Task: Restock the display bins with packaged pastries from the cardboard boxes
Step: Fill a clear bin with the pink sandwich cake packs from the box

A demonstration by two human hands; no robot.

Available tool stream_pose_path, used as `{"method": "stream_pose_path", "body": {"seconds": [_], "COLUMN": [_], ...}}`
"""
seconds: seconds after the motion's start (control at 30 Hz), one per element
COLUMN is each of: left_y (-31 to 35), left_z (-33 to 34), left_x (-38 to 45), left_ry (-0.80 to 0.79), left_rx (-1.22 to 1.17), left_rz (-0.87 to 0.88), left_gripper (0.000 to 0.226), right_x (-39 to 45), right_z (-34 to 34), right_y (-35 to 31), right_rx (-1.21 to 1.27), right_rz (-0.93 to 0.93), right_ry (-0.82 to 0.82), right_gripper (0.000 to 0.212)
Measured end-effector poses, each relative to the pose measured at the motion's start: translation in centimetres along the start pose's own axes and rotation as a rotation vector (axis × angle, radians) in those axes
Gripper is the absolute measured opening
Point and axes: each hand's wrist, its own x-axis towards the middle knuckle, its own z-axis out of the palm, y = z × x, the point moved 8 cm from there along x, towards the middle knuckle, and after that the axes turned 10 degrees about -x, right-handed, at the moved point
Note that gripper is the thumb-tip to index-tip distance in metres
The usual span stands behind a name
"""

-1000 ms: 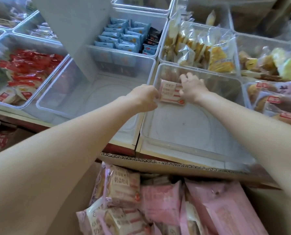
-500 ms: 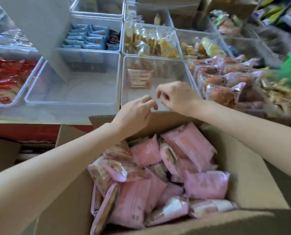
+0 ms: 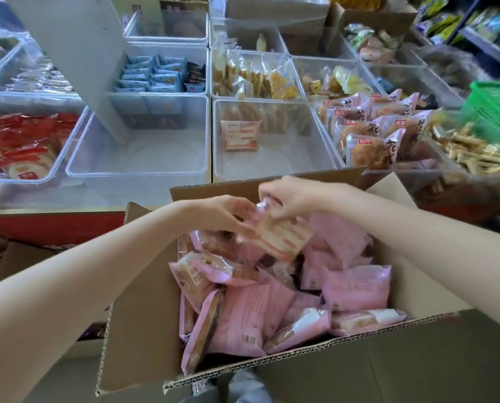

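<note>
Both hands meet over the open cardboard box [image 3: 144, 330], at the far end of its pile. The left hand [image 3: 222, 213] and right hand [image 3: 289, 196] each pinch the top edge of one pink packet [image 3: 275, 237], which hangs partly lifted above the loose packets [image 3: 356, 286] beneath it. The target, a clear bin [image 3: 315, 167] at 12 o'clock from the box, holds a single matching packet [image 3: 240, 135] standing against its back wall at about 11 o'clock within the bin. Judgement: the step in hand is lifting a packet out for transfer. To do it well, the grip should move from the thin seal toward the body so the wrapper does not tear or slip; the packet should clear the raised far flap before travelling forward. It should stand upright, label forward, just beside the packet already there, starting a row. The neighbouring clear bin [image 3: 77, 167] at 10 o'clock is not the target.
</note>
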Motion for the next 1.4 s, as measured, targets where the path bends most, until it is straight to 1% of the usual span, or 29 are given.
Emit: {"method": "stream_pose_path", "body": {"seconds": [0.03,0.07,0.13,0.17,0.23,0.27,0.33,0.4,0.47,0.53,0.6,0.63,0.7,0.73,0.8,0.87,0.93,1.0,1.1,1.2,1.23,1.33,1.4], "left_y": [0.7,1.5,2.8,3.3,3.8,3.9,4.2,4.6,5.0,4.7,3.6,3.1,2.1,1.6,0.8,0.2,-0.5,-1.1,-1.8,-2.2,-2.1,-1.0,0.0], "left_z": [-0.7,-1.5,-3.0,-3.9,-6.2,-7.5,-9.9,-11.6,-13.1,-14.7,-16.6,-17.3,-17.7,-17.6,-17.0,-16.5,-16.3,-16.4,-16.7,-16.5,-16.4,-16.3,-16.0], "left_x": [-0.5,-0.9,-1.5,-1.9,-2.4,-2.5,-2.8,-2.5,-1.4,0.1,1.4,1.8,3.0,3.7,5.0,6.3,7.2,8.0,8.2,8.2,8.1,7.6,6.8], "left_ry": [0.034,0.062,0.093,0.118,0.194,0.247,0.354,0.430,0.521,0.656,0.826,0.877,0.885,0.856,0.777,0.722,0.693,0.675,0.715,0.733,0.735,0.757,0.796], "left_rx": [-0.089,-0.198,-0.359,-0.389,-0.431,-0.436,-0.440,-0.512,-0.575,-0.564,-0.430,-0.357,-0.243,-0.171,-0.059,-0.096,-0.158,-0.122,-0.014,-0.007,-0.002,0.010,-0.005], "left_rz": [0.010,0.022,0.057,0.063,0.076,0.087,0.117,0.159,0.174,0.135,0.056,0.021,-0.034,-0.063,-0.119,-0.136,-0.145,-0.152,-0.139,-0.118,-0.114,-0.084,-0.036], "left_gripper": [0.059,0.056,0.038,0.031,0.024,0.024,0.027,0.032,0.032,0.031,0.028,0.027,0.026,0.027,0.029,0.029,0.028,0.028,0.029,0.029,0.030,0.031,0.029], "right_x": [0.0,-0.1,0.0,0.2,0.7,1.1,1.8,2.9,4.8,7.4,9.5,10.5,12.6,13.9,16.8,19.8,22.6,24.9,27.5,27.9,27.7,25.4,22.7], "right_z": [-2.1,-3.8,-6.4,-7.4,-8.8,-9.3,-9.7,-9.6,-9.6,-10.0,-10.8,-11.1,-10.8,-10.1,-7.9,-5.4,-3.8,-2.9,-1.9,-1.7,-2.0,-4.2,-6.0], "right_y": [0.0,-0.1,-0.3,-0.2,0.6,1.1,2.0,2.7,3.8,5.8,8.3,9.7,12.2,13.1,14.0,14.1,14.0,14.3,15.1,15.3,15.4,15.3,13.9], "right_rx": [0.079,0.142,0.288,0.356,0.451,0.503,0.579,0.539,0.482,0.447,0.325,0.263,0.123,0.022,-0.123,-0.171,-0.182,-0.129,0.072,0.177,0.183,0.192,0.289], "right_rz": [0.022,0.033,0.040,0.047,0.066,0.067,0.055,0.044,0.069,0.135,0.233,0.280,0.371,0.411,0.430,0.390,0.355,0.354,0.374,0.342,0.332,0.292,0.209], "right_ry": [0.062,0.105,0.133,0.148,0.188,0.197,0.150,0.089,0.117,0.233,0.373,0.423,0.456,0.429,0.311,0.207,0.164,0.169,0.200,0.222,0.234,0.302,0.313], "right_gripper": [0.017,0.023,0.034,0.034,0.031,0.033,0.037,0.034,0.034,0.031,0.022,0.018,0.014,0.015,0.021,0.028,0.032,0.033,0.034,0.052,0.054,0.041,0.032]}}
